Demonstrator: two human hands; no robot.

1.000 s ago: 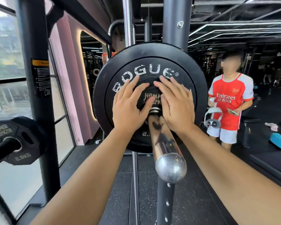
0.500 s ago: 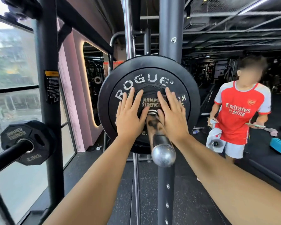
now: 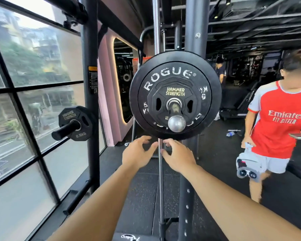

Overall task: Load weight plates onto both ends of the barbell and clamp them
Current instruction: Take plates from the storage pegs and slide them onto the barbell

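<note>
Sitting flush, small Hammer Strength plate [image 3: 170,103] fronts black Rogue plate [image 3: 210,94] on barbell sleeve [image 3: 176,119].

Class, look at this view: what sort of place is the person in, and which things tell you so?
Most likely a gym: a barbell sleeve loaded with a Rogue plate, a spare small plate on a rack peg, and dark rubber flooring.
</note>
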